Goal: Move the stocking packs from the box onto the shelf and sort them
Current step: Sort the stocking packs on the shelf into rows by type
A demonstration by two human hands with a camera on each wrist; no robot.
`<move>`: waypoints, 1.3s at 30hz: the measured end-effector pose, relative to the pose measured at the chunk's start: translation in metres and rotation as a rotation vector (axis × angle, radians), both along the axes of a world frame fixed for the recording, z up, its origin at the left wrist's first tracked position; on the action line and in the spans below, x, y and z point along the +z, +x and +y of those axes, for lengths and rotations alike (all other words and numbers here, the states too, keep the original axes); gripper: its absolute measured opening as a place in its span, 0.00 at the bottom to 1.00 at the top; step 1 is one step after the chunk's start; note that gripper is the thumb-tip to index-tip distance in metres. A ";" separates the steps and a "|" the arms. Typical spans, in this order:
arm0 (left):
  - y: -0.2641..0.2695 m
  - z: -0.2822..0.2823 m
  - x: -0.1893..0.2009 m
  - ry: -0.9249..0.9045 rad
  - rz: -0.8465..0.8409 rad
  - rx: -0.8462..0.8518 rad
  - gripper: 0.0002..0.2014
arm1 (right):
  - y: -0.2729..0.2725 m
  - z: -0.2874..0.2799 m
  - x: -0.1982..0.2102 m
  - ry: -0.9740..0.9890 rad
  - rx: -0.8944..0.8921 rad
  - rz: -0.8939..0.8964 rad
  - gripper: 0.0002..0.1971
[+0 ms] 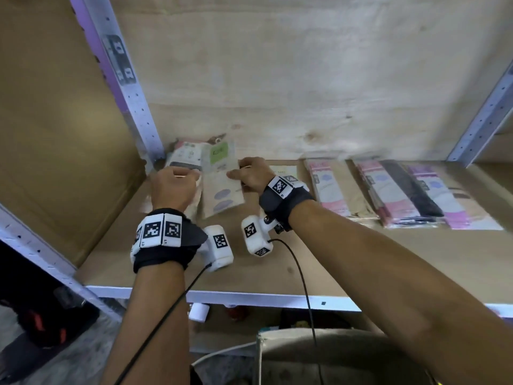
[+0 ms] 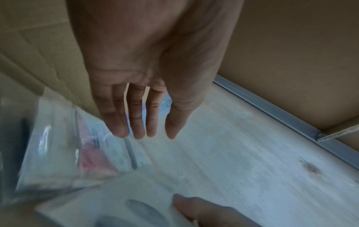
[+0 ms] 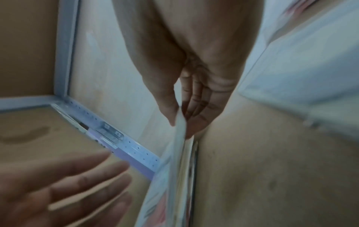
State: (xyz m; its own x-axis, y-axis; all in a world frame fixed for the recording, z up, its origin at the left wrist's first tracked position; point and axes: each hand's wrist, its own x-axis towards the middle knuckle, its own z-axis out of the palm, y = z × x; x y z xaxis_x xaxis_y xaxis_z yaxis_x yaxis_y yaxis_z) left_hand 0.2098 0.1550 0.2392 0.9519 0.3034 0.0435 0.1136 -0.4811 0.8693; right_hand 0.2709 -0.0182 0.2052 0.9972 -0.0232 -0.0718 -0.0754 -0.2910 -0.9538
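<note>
On the shelf board (image 1: 305, 259), a green-labelled stocking pack (image 1: 220, 184) stands tilted up near the left corner. My right hand (image 1: 251, 173) pinches its right edge between thumb and fingers (image 3: 194, 122), and the right wrist view shows the pack (image 3: 174, 169) edge-on. My left hand (image 1: 173, 187) hovers beside it with straight fingers (image 2: 136, 122) and holds nothing. Under that hand lies a loose pile of packs (image 1: 183, 157), blurred in the left wrist view (image 2: 68, 145).
Rows of pink packs (image 1: 330, 187), pink and black packs (image 1: 394, 193) and purple packs (image 1: 444, 195) lie along the shelf's right half. A perforated metal post (image 1: 125, 79) and a cardboard side wall (image 1: 55, 134) close off the left. The front strip of the board is bare.
</note>
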 end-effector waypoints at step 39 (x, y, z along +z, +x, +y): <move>-0.026 -0.145 -0.016 -0.610 -0.050 -0.294 0.17 | -0.178 -0.234 0.012 0.218 0.134 0.106 0.10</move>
